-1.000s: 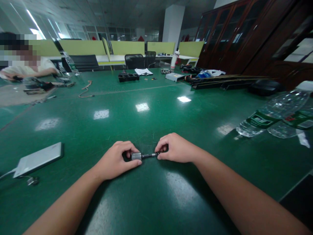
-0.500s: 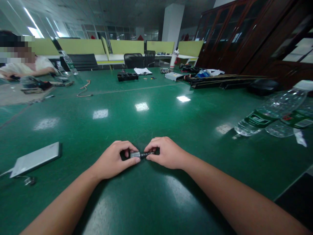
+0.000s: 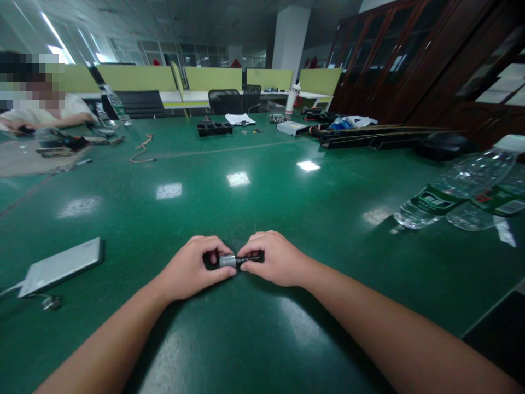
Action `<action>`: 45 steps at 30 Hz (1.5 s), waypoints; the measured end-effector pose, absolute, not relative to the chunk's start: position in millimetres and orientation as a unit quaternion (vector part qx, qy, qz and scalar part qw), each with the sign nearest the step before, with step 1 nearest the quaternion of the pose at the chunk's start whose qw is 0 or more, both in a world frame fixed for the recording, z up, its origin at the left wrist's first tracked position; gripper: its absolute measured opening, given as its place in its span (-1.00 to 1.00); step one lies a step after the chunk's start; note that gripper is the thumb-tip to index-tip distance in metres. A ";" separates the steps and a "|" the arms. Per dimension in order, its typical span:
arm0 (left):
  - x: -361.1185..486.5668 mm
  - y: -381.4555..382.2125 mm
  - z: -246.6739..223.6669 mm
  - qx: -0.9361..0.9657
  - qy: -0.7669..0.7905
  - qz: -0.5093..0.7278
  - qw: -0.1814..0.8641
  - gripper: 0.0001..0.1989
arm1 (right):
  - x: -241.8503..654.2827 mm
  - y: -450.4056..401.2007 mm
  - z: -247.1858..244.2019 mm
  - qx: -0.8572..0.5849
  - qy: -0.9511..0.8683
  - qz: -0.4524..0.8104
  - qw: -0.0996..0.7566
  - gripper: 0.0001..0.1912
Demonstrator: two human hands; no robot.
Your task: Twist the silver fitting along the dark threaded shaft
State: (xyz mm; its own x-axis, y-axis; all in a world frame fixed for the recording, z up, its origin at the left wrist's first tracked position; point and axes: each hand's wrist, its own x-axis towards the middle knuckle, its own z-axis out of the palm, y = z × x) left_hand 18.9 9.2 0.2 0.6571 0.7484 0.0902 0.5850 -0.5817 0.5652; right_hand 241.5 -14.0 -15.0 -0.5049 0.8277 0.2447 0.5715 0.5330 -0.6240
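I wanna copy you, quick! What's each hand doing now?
Left hand: closed, holding a metal cylinder.
Right hand: closed, holding a dark spring-like part.

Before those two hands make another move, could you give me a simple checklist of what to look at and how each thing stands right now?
1. Left hand gripping the silver cylinder between thumb and fingers: ok.
2. Right hand pinching the dark ridged piece beside the cylinder's end: ok.
3. Dark ridged piece fully seated against the cylinder: cannot tell; the join is too small and partly covered by fingertips.
4. Water bottles at the right apart from the right arm: ok.
5. Flat white device and its cable apart from the left arm: ok.
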 end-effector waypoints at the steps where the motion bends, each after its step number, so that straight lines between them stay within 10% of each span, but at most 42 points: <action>1: 19.0 9.3 0.2 0.875 0.379 0.162 0.253 -0.78 | 241.8 -14.0 -15.3 -0.417 -0.836 0.237 0.267 -0.84; 45: 16.4 9.9 -1.3 0.880 0.365 0.160 0.257 -0.79 | 249.3 -13.6 -5.1 -0.423 -0.848 0.235 0.216 -0.85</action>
